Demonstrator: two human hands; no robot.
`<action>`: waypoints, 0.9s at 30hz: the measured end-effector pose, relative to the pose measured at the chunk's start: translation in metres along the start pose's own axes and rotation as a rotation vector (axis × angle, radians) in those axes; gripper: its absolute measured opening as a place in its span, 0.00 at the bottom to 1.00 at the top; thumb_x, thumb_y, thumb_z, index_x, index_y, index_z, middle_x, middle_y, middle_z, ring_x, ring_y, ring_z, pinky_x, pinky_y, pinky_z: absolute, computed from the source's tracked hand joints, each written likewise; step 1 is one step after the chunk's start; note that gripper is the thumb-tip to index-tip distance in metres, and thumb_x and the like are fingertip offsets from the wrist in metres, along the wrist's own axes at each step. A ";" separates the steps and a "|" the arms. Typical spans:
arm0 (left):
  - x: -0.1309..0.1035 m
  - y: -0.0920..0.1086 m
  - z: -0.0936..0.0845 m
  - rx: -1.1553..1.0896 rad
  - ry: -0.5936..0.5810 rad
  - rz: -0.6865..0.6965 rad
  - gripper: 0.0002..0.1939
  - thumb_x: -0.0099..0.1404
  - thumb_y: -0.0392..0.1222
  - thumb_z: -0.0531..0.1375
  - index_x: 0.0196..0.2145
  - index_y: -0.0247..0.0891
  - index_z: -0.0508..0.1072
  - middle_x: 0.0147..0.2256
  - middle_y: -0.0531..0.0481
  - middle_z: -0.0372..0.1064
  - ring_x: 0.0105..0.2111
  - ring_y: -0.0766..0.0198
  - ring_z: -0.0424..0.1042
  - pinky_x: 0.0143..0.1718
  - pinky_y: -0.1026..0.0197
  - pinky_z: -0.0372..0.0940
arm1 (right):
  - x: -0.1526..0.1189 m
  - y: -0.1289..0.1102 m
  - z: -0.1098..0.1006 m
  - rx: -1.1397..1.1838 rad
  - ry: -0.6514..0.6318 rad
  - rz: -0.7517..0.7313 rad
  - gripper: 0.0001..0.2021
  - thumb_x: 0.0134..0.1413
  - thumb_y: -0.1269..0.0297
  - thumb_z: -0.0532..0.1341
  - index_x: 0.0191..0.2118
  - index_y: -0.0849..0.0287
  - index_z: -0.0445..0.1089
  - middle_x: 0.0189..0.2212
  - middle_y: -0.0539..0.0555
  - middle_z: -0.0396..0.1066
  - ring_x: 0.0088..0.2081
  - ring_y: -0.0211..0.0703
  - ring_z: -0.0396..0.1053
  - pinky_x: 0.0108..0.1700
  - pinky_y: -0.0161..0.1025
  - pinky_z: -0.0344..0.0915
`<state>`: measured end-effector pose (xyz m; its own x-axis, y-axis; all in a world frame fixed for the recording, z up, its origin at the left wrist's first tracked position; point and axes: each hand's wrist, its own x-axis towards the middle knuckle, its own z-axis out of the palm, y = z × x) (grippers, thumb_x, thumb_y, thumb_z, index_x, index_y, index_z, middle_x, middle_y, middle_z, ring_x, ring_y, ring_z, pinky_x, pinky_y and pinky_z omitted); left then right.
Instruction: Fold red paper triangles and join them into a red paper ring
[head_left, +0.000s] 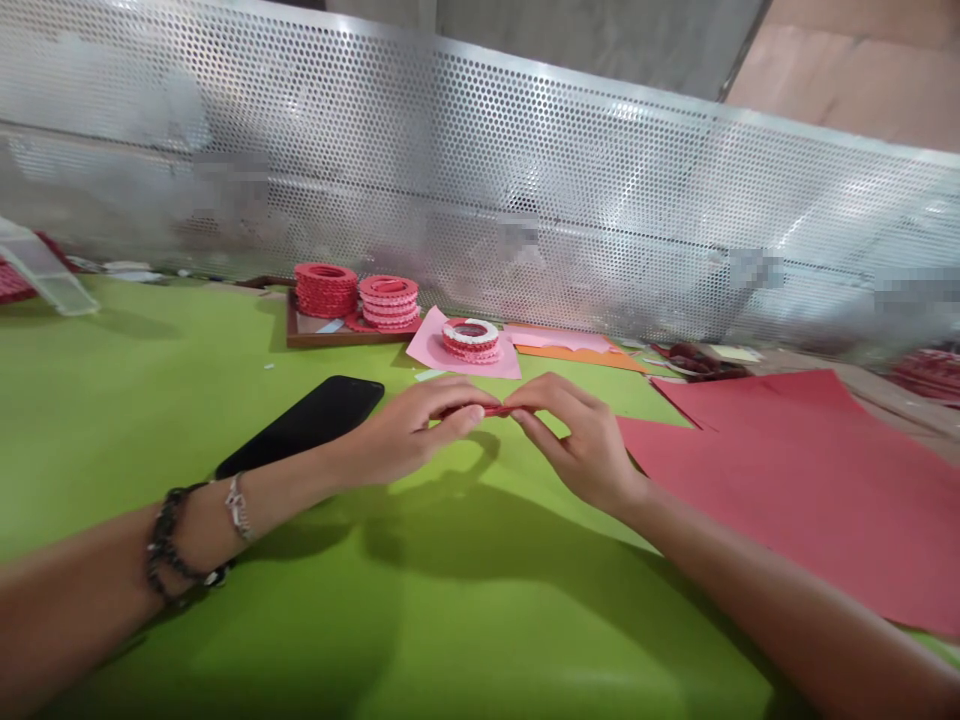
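Between my two hands is a thin red piece (496, 410), seen nearly edge-on; its full shape is hidden by my fingers. My left hand (420, 425) pinches its left end between thumb and fingers. At the other end, my right hand (577, 430) grips it with thumb and fingertips. Both hands are raised over the green table (480, 600). Just behind them a small stack of red, pink and white rings (471, 350) sits on a pink paper sheet (427, 345). A black phone (307, 420) lies to the left, close to my left forearm.
A brown tray (345, 340) at the back holds a red ring stack (325, 290) and a pink one (388, 300). Large red sheets (795, 480) cover the right side. A perforated metal screen (525, 160) stands behind. At far left is a clear plastic piece (49, 265).
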<state>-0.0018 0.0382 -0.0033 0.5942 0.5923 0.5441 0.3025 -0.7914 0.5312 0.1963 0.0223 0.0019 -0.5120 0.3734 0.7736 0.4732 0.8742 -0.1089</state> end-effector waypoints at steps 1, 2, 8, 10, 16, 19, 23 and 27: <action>-0.001 0.000 0.001 -0.027 0.011 -0.020 0.15 0.66 0.43 0.48 0.42 0.39 0.71 0.38 0.50 0.71 0.37 0.64 0.68 0.37 0.64 0.62 | 0.000 -0.001 0.000 0.001 -0.001 0.007 0.06 0.59 0.72 0.53 0.37 0.57 0.67 0.31 0.52 0.70 0.33 0.37 0.68 0.34 0.35 0.67; -0.001 0.001 0.003 -0.055 0.024 -0.043 0.15 0.66 0.43 0.47 0.43 0.39 0.70 0.35 0.50 0.70 0.34 0.65 0.68 0.34 0.65 0.63 | 0.000 -0.001 0.000 0.004 -0.001 0.017 0.06 0.59 0.72 0.53 0.37 0.57 0.66 0.31 0.52 0.70 0.33 0.37 0.68 0.33 0.34 0.67; -0.003 0.005 0.007 -0.085 0.164 -0.025 0.13 0.64 0.40 0.52 0.47 0.39 0.63 0.30 0.55 0.65 0.20 0.73 0.59 0.22 0.69 0.59 | 0.002 -0.006 -0.001 -0.019 0.043 0.104 0.06 0.57 0.73 0.54 0.39 0.57 0.64 0.31 0.51 0.70 0.28 0.33 0.67 0.26 0.29 0.64; -0.003 0.005 0.006 0.037 0.240 0.017 0.11 0.64 0.37 0.52 0.45 0.38 0.63 0.32 0.54 0.68 0.20 0.73 0.61 0.25 0.69 0.60 | 0.003 -0.007 -0.001 -0.035 0.051 0.123 0.07 0.56 0.74 0.55 0.39 0.56 0.64 0.31 0.51 0.71 0.27 0.33 0.67 0.26 0.30 0.63; -0.002 -0.001 -0.001 0.559 0.291 0.245 0.09 0.68 0.39 0.50 0.46 0.36 0.62 0.35 0.48 0.71 0.31 0.66 0.71 0.30 0.67 0.63 | 0.003 -0.006 0.002 -0.067 0.048 0.121 0.08 0.55 0.75 0.56 0.41 0.58 0.64 0.33 0.52 0.72 0.29 0.34 0.68 0.27 0.30 0.63; -0.002 -0.005 -0.005 0.783 0.310 0.321 0.12 0.70 0.43 0.48 0.45 0.34 0.63 0.32 0.47 0.72 0.27 0.64 0.72 0.25 0.66 0.61 | 0.002 -0.006 0.002 -0.075 0.038 0.138 0.08 0.55 0.74 0.55 0.41 0.58 0.63 0.33 0.52 0.72 0.27 0.34 0.68 0.26 0.30 0.63; -0.003 -0.007 -0.009 1.009 0.325 0.345 0.13 0.71 0.43 0.46 0.42 0.31 0.64 0.27 0.48 0.72 0.22 0.65 0.70 0.20 0.66 0.58 | 0.002 -0.007 0.002 -0.087 0.037 0.145 0.08 0.56 0.72 0.54 0.42 0.58 0.64 0.32 0.52 0.72 0.28 0.34 0.68 0.27 0.30 0.63; -0.003 -0.004 -0.012 1.149 0.303 0.414 0.14 0.71 0.40 0.43 0.44 0.28 0.63 0.27 0.47 0.72 0.22 0.65 0.71 0.20 0.66 0.60 | 0.002 -0.005 0.002 -0.102 0.038 0.116 0.07 0.57 0.72 0.53 0.41 0.59 0.64 0.33 0.53 0.72 0.30 0.35 0.69 0.28 0.30 0.63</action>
<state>-0.0137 0.0413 0.0013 0.6512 0.1588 0.7421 0.6977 -0.5102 -0.5030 0.1917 0.0194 0.0028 -0.4229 0.4562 0.7830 0.5988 0.7892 -0.1363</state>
